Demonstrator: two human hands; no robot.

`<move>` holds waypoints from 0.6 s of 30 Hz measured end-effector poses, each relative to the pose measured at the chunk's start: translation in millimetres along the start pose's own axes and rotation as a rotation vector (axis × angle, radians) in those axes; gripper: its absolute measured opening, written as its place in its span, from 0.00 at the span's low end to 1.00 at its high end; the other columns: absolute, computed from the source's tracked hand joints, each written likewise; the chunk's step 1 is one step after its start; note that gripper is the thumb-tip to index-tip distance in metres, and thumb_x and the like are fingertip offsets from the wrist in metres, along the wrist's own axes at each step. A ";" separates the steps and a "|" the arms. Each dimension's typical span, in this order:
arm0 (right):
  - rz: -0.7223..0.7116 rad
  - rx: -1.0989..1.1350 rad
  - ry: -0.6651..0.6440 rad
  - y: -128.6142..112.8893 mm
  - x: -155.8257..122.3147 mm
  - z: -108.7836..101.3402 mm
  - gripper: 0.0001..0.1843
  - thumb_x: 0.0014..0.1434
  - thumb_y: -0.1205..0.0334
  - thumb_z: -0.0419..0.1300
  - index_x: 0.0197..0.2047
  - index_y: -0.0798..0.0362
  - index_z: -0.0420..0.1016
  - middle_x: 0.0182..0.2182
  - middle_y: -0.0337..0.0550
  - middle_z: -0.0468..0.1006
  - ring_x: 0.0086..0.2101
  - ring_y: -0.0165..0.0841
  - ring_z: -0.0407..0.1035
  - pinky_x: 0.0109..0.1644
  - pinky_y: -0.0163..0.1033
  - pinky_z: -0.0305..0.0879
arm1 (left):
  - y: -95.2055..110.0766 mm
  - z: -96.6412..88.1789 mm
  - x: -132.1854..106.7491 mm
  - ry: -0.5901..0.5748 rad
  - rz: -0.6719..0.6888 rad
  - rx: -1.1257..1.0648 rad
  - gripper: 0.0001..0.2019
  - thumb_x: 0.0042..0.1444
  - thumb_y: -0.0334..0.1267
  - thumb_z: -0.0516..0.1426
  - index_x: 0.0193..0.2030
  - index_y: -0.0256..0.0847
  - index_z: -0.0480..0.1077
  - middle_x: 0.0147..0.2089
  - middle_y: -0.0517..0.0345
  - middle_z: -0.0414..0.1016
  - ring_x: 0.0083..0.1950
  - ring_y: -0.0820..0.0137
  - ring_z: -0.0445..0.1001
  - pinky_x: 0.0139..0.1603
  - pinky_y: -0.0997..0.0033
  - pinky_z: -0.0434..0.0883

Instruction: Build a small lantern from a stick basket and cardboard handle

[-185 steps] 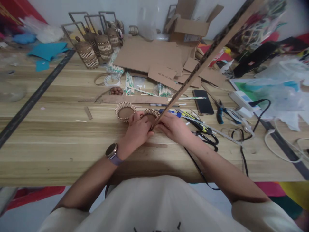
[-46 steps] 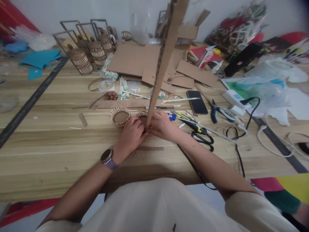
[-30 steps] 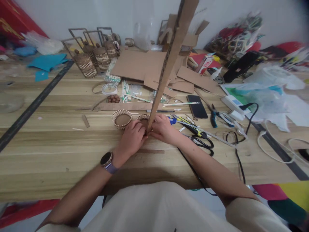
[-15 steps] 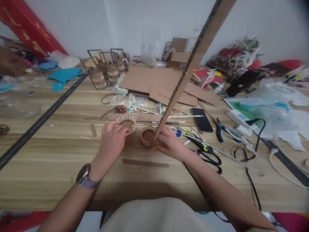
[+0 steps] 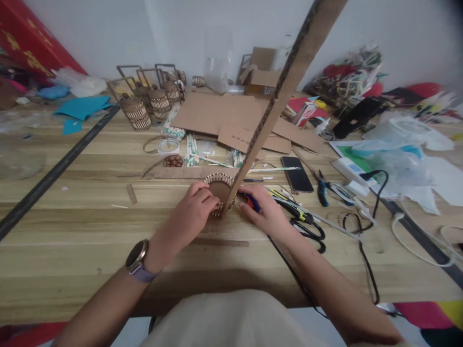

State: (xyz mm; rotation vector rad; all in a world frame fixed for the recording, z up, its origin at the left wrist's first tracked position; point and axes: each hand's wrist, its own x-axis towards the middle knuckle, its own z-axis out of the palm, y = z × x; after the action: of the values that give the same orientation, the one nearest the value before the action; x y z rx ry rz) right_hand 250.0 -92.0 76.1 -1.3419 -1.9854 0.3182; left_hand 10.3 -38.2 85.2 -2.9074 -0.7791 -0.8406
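Observation:
My left hand (image 5: 197, 205) is closed on the near-left rim of a round tray (image 5: 219, 177) with a slatted light-and-dark edge and a brown cardboard base. It lies over the spot of a second round tray, which is mostly hidden. A long cardboard strip (image 5: 267, 115) rises tilted from the right side of the trays, past the top of the view. My right hand (image 5: 265, 209), just right of the strip's foot, has its fingers around a blue glue gun (image 5: 255, 202) with a red part; a black cord runs below. Its tip is hidden.
Scissors (image 5: 311, 233), a yellow-black cutter (image 5: 298, 211), pliers (image 5: 321, 189) and a phone (image 5: 296, 174) lie to the right. Cardboard sheets (image 5: 213, 113), a tape roll (image 5: 168, 146) and brown beads (image 5: 173, 161) are behind. A cardboard piece (image 5: 224, 243) lies in front.
My left hand has moved right, bringing its tray over the other one. My right hand has left the strip's foot and taken hold of the blue glue gun.

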 end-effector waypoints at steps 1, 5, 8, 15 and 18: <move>0.004 -0.001 0.001 0.1 -0.8 0.9 0.16 0.67 0.61 0.58 0.57 0.50 0.71 0.48 0.52 0.80 0.50 0.45 0.72 0.55 0.55 0.67 | -0.9 0.8 -0.2 -0.001 0.005 -0.006 0.07 0.64 0.25 0.57 0.41 0.36 0.76 0.39 0.52 0.75 0.57 0.56 0.67 0.59 0.54 0.74; 0.016 0.000 -0.003 0.5 -2.4 1.7 0.15 0.67 0.61 0.57 0.56 0.51 0.72 0.46 0.51 0.80 0.47 0.45 0.73 0.52 0.54 0.69 | -4.0 4.0 0.0 0.008 0.026 -0.021 0.06 0.64 0.26 0.57 0.42 0.36 0.76 0.39 0.51 0.75 0.57 0.57 0.67 0.58 0.55 0.75; 0.029 -0.002 -0.014 -0.5 -3.4 0.5 0.14 0.67 0.61 0.57 0.55 0.50 0.72 0.45 0.51 0.80 0.47 0.44 0.73 0.52 0.53 0.69 | -5.2 5.1 -0.2 -0.007 0.032 -0.028 0.07 0.65 0.26 0.56 0.44 0.36 0.76 0.40 0.52 0.75 0.58 0.57 0.67 0.59 0.54 0.75; 0.031 -0.002 -0.003 0.6 -5.6 0.8 0.14 0.65 0.62 0.58 0.54 0.50 0.74 0.45 0.52 0.80 0.47 0.45 0.73 0.52 0.54 0.69 | -5.9 4.0 -0.2 -0.039 0.037 -0.048 0.09 0.66 0.27 0.55 0.45 0.36 0.76 0.41 0.50 0.75 0.59 0.57 0.67 0.60 0.52 0.75; 0.043 -0.003 -0.004 0.6 -6.0 1.4 0.16 0.65 0.62 0.58 0.56 0.48 0.73 0.46 0.51 0.80 0.48 0.45 0.73 0.53 0.55 0.69 | -6.6 3.5 0.5 -0.051 0.034 -0.057 0.10 0.67 0.28 0.54 0.45 0.37 0.76 0.41 0.50 0.76 0.58 0.57 0.67 0.60 0.50 0.74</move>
State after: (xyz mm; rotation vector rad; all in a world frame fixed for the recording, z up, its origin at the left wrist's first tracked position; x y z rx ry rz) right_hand 250.7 -96.7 72.2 -1.3884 -1.9626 0.3388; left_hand 9.3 -31.8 81.7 -2.9939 -0.7189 -0.8016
